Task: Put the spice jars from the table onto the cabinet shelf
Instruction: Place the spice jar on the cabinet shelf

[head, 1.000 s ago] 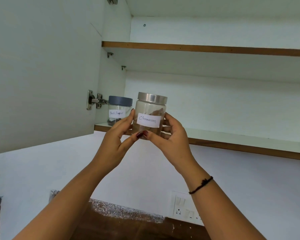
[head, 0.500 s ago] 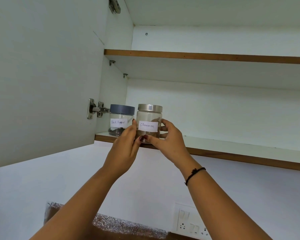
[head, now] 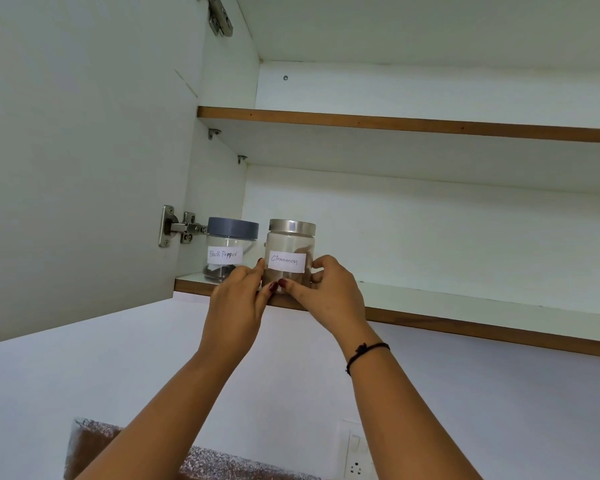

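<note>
Cinnamon jar [head: 289, 253] standing upright on the lower shelf [head: 465, 303], label facing the camera; left hand [head: 238, 296] and right hand [head: 328, 291] are both gripping its base — black pepper jar [head: 230, 249] just left of the grip; two jars, two shelves, white cabinet, door open.

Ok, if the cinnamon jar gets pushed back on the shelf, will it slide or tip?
Probably slides: the cinnamon jar is squat and upright, the shelf smooth. Likely light, contents fill only its bottom. Clear walls may be glass, so don't knock the black pepper jar.
</note>
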The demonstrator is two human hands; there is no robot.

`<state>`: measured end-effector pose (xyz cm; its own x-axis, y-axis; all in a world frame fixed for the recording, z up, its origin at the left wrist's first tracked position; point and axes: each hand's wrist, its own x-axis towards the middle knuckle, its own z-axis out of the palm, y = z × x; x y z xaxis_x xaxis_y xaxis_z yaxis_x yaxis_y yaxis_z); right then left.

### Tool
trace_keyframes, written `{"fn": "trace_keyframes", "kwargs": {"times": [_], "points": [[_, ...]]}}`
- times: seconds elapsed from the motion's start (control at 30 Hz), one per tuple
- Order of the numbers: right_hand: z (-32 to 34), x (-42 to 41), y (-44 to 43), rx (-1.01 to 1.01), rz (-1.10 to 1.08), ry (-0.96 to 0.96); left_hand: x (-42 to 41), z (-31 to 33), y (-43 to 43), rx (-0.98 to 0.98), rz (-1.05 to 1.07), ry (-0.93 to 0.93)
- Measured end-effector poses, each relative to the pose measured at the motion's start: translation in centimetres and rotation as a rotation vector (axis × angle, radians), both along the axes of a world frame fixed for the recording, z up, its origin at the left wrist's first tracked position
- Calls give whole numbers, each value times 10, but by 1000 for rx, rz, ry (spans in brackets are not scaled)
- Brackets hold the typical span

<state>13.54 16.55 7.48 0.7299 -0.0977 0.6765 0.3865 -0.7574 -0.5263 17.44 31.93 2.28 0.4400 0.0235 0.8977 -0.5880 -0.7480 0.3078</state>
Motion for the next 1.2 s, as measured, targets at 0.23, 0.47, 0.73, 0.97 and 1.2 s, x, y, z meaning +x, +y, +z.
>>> {"fn": "trace_keyframes", "kwargs": {"times": [0.23, 0.47, 0.73, 0.97, 1.2], "points": [[3, 3, -2, -21, -35, 18, -1, -1, -7, -3, 65, 8], [3, 5, 1, -70, -87, -14, 1, -1, -9, -13, 95, 7], [2, 7, 3, -38, -120, -2, 0, 0, -7, -18, 79, 24], [-3, 6, 9, -28, -200, -57, -2, 1, -7, -44, 70, 50], [-7, 1, 11, -44, -195, -107, -6, 4, -8, -44, 74, 82]]}}
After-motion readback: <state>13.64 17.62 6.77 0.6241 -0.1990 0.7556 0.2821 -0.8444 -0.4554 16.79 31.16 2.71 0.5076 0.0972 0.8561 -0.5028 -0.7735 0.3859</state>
